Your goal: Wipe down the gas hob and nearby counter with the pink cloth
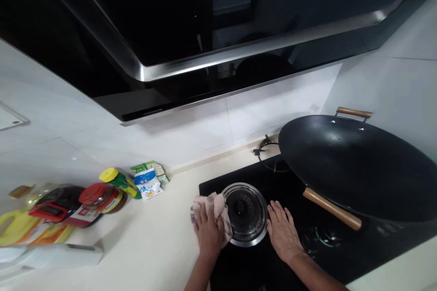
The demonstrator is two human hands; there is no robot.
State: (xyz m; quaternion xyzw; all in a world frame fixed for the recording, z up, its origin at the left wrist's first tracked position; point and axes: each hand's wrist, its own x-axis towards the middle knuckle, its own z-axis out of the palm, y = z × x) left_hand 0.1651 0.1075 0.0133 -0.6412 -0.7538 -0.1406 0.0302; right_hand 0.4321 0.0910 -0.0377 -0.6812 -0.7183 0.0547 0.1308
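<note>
My left hand (209, 235) presses down on a crumpled pale pink cloth (217, 202), its fingers curled over it. The cloth lies at the left edge of a black glass cooktop (252, 266), against the steel ring of a round burner (258, 236). No pot support stands on this burner. On the other side of the ring, my right hand (284, 232) rests flat on the glass, fingers stretched out, holding nothing.
A large black wok (355, 168) with a wooden handle (332, 208) covers the right burner. Its pot support (262, 152) shows behind. Along the left wall stand a red-lidded jar (105, 198), a green bottle (119, 182), seasoning packets (148, 183) and other bottles. A dark range hood (205, 68) hangs overhead.
</note>
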